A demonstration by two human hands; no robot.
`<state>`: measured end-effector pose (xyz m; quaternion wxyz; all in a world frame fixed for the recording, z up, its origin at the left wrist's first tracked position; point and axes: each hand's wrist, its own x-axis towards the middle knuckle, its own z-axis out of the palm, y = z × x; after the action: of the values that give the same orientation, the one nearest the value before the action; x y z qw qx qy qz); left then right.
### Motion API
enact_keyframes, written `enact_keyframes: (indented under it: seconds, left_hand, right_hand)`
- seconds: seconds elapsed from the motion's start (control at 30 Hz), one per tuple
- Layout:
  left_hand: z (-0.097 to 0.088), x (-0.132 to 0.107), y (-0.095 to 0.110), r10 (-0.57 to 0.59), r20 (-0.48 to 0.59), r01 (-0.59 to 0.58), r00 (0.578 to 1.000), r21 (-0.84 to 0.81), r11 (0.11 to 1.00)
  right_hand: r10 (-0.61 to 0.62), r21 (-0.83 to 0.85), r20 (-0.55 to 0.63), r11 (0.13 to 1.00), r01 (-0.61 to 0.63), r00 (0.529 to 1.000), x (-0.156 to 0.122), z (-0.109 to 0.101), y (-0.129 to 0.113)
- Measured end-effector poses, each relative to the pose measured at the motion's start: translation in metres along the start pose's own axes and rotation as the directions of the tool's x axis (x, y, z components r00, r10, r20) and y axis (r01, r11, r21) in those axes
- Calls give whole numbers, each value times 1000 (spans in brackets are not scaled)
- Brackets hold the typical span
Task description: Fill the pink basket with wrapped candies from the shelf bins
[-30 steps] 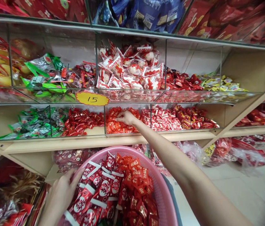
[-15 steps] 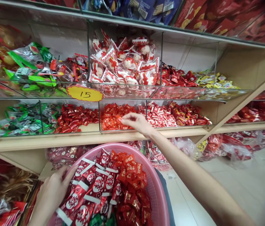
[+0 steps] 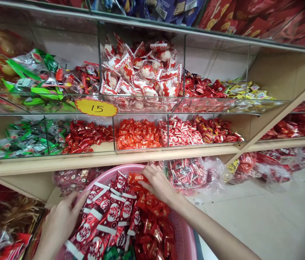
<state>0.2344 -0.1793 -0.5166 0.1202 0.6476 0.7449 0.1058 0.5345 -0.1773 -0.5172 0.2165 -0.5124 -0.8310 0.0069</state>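
Here, my left grip (image 3: pixel 60 216) is clamping the rim of a pink basket (image 3: pixel 189 236) at its ten o'clock, while my right grip (image 3: pixel 144 184) is hanging over orange-red sweets (image 3: pixel 152 206) at one o'clock inside; whether it is pinching any, I cannot tell. White-ended dark-red packets (image 3: pixel 113 213) are filling the nine o'clock side. At twelve o'clock, beyond the basket, similar sweets (image 3: pixel 138 133) are sitting on a wooden shelf (image 3: pixel 114 157).

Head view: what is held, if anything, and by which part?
Left hand: pink basket, by its left rim. Right hand, over orange candies: any hold is hidden.
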Motion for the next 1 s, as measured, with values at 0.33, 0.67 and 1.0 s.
enact_keyframes:
  seconds: [0.33,0.67,1.0]
  left_hand:
    - [-6,-4,3,-16,115,13,993,31,999]
    - [-6,-5,3,-13,87,9,996,47,999]
    - [-7,-8,5,-29,98,25,995,43,999]
  right_hand:
    - [-11,3,-34,1000,11,999,13,-2,-1]
    - [-103,137,242,988,71,965,-19,-5,-11]
    - [-128,40,310,992,121,942,-27,-2,-22]
